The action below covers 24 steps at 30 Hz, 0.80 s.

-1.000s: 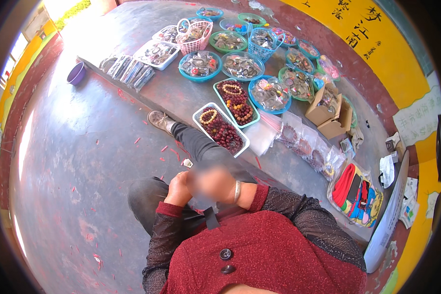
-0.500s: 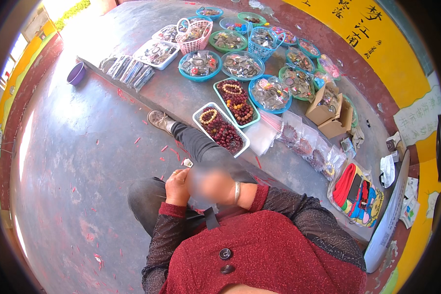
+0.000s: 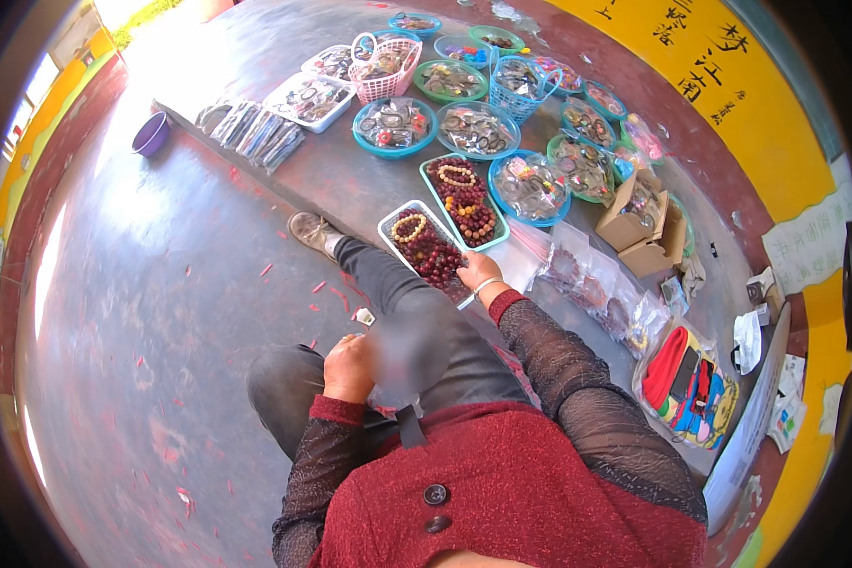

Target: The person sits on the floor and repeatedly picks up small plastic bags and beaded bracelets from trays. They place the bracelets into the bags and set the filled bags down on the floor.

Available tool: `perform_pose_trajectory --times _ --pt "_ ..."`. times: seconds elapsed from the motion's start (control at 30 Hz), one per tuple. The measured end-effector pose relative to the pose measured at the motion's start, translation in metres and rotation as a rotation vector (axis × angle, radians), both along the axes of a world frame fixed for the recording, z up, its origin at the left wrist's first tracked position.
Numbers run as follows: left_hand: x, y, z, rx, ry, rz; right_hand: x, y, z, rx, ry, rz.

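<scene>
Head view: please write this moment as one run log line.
right hand: reaching into white tray of dark red beads | left hand: resting on lap | ground: more trays and bowls of beads

Lighting, as I read it: strong daylight from upper left, white glare on the floor (image 3: 114, 312). Colours vivid. Fisheye bends edges; black vignette at corners. One blurred patch mid-frame; otherwise sharp.

Right hand (image 3: 470, 274): I see it out at the white tray of dark red beads (image 3: 424, 248) now, fingers touching the near corner; earlier it sat at my lap beside the left.
Right arm: stretched forward now, bent before.
Left hand (image 3: 348, 367): alone at my knee now.
</scene>
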<state>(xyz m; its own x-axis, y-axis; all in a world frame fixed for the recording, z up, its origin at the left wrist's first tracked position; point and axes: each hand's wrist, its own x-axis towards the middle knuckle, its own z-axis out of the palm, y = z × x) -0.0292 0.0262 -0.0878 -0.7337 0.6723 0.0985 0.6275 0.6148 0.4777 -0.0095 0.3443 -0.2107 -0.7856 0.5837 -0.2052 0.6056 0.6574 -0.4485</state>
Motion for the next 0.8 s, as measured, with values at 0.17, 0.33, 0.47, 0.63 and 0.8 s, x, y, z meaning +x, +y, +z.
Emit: perform_pose_trajectory --times 0.17,0.33,0.47,0.63,0.8 --pt "-0.002 0.000 -0.004 0.014 -0.016 -0.012 -0.010 -0.006 -0.020 0.001 -0.087 -0.077" --pt "0.000 0.001 -0.012 0.090 -0.061 0.060 -0.012 -0.013 -0.015 0.001 -0.003 -0.095" --pt "0.002 0.000 -0.009 0.145 -0.095 0.098 -0.004 -0.016 0.007 -0.102 0.163 -0.022" --pt "0.002 -0.001 -0.010 0.139 -0.086 0.099 0.010 -0.017 0.035 -0.381 0.386 -0.006" --pt "0.003 -0.003 -0.011 0.145 -0.077 0.102 0.025 -0.027 0.092 -1.162 0.837 -0.058"
